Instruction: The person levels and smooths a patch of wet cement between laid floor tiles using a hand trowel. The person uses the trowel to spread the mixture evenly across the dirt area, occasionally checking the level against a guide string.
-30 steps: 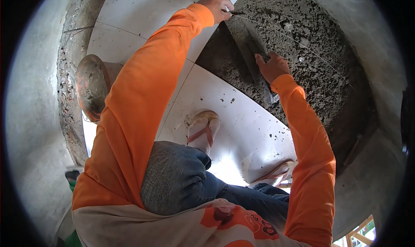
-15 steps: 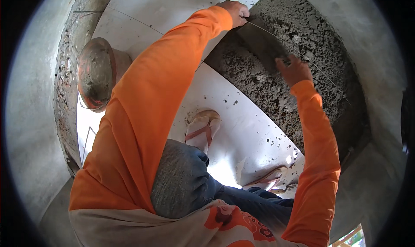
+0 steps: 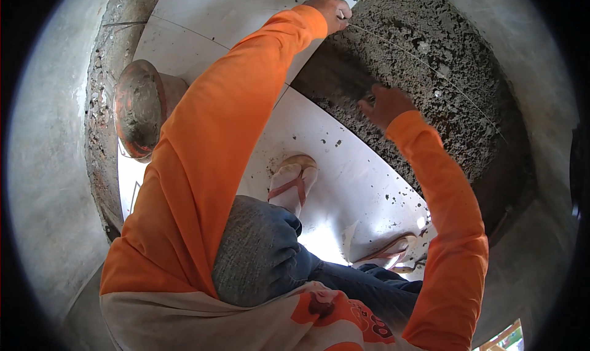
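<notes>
Grey mortar [image 3: 461, 130] beside white tiles [image 3: 344, 179], concrete walls [image 3: 49, 142], left hand [image 3: 332, 13] pinching string [image 3: 399, 48], right hand [image 3: 389, 105] gripping trowel [image 3: 351, 80]

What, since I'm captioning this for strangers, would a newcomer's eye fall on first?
Probably the bright orange sleeves, reaching up the picture over white tiles. Next comes the rough gray mortar at upper right, with a thin pale string running across it from the left hand and the right hand low over it. Left of the sleeves sits a stained, round-rimmed bucket.
</notes>
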`<state>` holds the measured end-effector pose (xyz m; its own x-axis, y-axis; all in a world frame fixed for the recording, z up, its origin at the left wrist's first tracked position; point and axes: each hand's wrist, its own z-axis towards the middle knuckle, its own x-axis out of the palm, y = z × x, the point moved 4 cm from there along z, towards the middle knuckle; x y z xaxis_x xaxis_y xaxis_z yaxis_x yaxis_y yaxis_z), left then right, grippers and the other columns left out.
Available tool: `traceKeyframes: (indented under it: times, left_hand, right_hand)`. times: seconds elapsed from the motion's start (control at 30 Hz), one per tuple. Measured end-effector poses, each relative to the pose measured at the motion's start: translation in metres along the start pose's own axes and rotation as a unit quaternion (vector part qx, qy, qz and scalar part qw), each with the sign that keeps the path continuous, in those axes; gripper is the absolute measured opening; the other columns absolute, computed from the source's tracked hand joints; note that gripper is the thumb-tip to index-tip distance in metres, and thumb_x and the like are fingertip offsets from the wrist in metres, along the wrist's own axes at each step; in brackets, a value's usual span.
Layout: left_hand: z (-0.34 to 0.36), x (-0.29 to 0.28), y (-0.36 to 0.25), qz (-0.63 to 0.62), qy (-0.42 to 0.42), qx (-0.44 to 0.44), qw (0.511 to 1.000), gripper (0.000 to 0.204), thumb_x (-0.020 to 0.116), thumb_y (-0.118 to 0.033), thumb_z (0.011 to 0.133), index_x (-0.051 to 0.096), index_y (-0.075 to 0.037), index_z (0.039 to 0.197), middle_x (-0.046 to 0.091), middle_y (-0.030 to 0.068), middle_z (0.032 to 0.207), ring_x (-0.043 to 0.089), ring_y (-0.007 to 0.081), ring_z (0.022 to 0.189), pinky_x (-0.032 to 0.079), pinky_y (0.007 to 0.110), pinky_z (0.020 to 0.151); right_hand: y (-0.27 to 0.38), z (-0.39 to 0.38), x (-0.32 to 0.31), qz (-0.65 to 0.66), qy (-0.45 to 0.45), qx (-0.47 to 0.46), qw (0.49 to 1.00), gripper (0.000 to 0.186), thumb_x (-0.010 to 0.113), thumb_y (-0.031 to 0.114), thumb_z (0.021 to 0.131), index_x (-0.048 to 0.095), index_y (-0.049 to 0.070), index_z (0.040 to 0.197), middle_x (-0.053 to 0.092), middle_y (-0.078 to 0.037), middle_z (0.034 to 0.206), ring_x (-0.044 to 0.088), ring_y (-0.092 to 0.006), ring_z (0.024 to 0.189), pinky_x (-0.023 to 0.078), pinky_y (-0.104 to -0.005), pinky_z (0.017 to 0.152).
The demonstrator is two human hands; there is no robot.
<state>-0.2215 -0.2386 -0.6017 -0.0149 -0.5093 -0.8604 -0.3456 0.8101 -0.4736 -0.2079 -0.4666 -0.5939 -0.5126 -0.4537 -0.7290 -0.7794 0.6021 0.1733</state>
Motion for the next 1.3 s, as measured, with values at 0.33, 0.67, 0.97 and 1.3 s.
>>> traceKeyframes:
  times: [0.33,0.67,0.97,1.3]
  left_hand:
    - [0.000,0.002,0.006,-0.021,-0.006,-0.006,1.000,0.029,0.063,-0.028,0.078,0.064,-0.017,0.104,0.064,0.0047,0.104,0.060,0.0233,0.098,0.047,0.036,0.086]
    - [-0.007,0.000,0.002,-0.009,-0.013,-0.003,1.000,0.027,0.066,-0.028,0.077,0.064,-0.014,0.100,0.066,0.0077,0.094,0.063,0.0253,0.084,0.049,0.035,0.076]
    - [-0.023,-0.002,-0.004,-0.014,0.022,-0.018,1.000,0.029,0.062,-0.027,0.078,0.062,-0.014,0.104,0.065,0.0082,0.099,0.062,0.0260,0.092,0.048,0.036,0.081]
    - [-0.019,0.027,-0.003,0.004,0.022,-0.016,1.000,0.026,0.062,-0.025,0.077,0.062,-0.015,0.101,0.065,0.0061,0.100,0.062,0.0249,0.092,0.048,0.037,0.082]
  right_hand:
    - [-0.022,0.009,-0.036,0.035,-0.079,0.022,0.996,0.054,0.051,0.048,0.084,0.053,0.002,0.112,0.063,-0.022,0.092,0.061,-0.0379,0.090,0.049,-0.0454,0.082]
    - [0.012,-0.005,0.020,-0.001,-0.009,-0.005,1.000,0.048,0.049,0.045,0.086,0.051,0.003,0.109,0.063,-0.024,0.091,0.061,-0.0378,0.090,0.050,-0.0452,0.078]
    - [0.016,-0.022,0.030,-0.016,-0.132,-0.012,0.991,0.045,0.051,0.048,0.084,0.048,0.006,0.100,0.062,-0.024,0.074,0.064,-0.0371,0.073,0.052,-0.0471,0.061]
    - [0.005,-0.029,0.046,0.019,-0.024,0.045,0.998,0.046,0.049,0.047,0.085,0.048,0.010,0.112,0.065,-0.018,0.086,0.063,-0.0373,0.084,0.049,-0.0467,0.077]
